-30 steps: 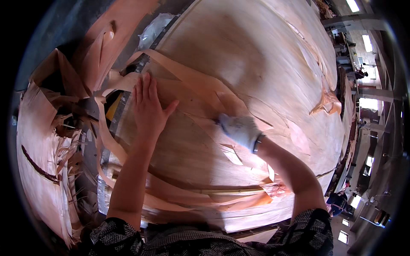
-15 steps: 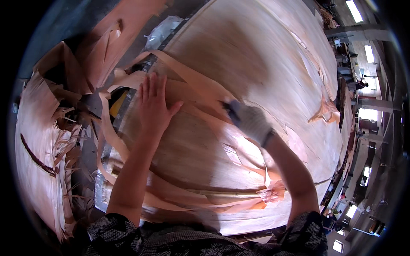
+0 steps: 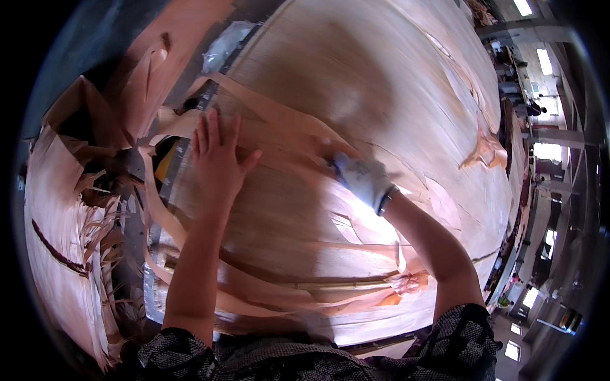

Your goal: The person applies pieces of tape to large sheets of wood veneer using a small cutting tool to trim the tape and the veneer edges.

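My bare left hand (image 3: 219,155) lies on a pale wood veneer sheet (image 3: 273,209) near its left edge, fingers spread. A loose strip of thin orange-tan veneer (image 3: 279,114) runs from beyond its fingertips toward my right hand. My right hand (image 3: 361,180), in a white glove with blue-grey fingertips, is closed low over the sheet at the strip's right end. Something small and dark shows at its fingertips, too blurred to name. Just below the right hand, torn veneer catches a bright patch of light.
Curled veneer strips (image 3: 166,213) hang over the left edge. Ragged veneer scraps (image 3: 101,190) are piled at far left, with clear plastic (image 3: 225,47) above. A crumpled veneer piece (image 3: 406,282) lies near my right forearm, another torn flap (image 3: 488,149) at right.
My right hand has come slightly down and left, and the veneer strip beside it has shifted. My left hand stays flat, its fingers a little wider apart. The whole view has tilted slightly.
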{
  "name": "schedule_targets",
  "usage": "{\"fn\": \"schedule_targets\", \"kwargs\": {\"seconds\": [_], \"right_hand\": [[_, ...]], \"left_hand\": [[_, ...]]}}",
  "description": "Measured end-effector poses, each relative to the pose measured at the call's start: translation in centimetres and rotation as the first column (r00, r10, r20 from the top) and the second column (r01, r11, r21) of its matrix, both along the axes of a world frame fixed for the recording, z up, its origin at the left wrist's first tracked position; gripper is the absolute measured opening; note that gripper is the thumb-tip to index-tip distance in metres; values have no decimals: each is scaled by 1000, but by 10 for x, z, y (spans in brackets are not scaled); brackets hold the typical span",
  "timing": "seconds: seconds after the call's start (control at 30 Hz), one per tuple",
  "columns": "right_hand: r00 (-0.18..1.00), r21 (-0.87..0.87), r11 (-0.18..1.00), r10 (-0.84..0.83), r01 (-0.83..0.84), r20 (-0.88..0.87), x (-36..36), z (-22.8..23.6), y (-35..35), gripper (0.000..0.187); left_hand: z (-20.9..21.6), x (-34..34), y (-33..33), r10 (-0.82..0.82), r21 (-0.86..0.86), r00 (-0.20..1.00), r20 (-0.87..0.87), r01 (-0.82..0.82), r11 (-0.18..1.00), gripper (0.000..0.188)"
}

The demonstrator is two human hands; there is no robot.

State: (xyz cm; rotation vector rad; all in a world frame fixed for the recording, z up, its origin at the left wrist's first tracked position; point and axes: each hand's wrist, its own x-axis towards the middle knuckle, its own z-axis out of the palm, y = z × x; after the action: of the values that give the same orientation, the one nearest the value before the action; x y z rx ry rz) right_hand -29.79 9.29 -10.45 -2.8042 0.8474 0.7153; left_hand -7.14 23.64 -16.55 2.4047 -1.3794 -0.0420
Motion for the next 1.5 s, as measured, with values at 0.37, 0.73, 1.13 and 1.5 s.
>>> {"fn": "schedule_targets", "kwargs": {"seconds": [0.37, 0.73, 1.13, 1.5], "right_hand": [[938, -290, 907, -338, 305, -71, -144, 0, 47, 18], [796, -13, 870, -444, 492, 412, -38, 15, 0, 29], [646, 768, 556, -720, 318, 254, -26, 104, 72, 42], [844, -89, 880, -413, 466, 342, -161, -32, 152, 23]], "left_hand": [[0, 0, -2, -19, -73, 999, 34, 21, 997, 68], [15, -17, 0, -478, -223, 876, 66, 480, 849, 21], [16, -29, 16, -401, -188, 896, -192, 368, 911, 24], [21, -41, -6, -447, -321, 883, 145, 470, 822, 31]]}}
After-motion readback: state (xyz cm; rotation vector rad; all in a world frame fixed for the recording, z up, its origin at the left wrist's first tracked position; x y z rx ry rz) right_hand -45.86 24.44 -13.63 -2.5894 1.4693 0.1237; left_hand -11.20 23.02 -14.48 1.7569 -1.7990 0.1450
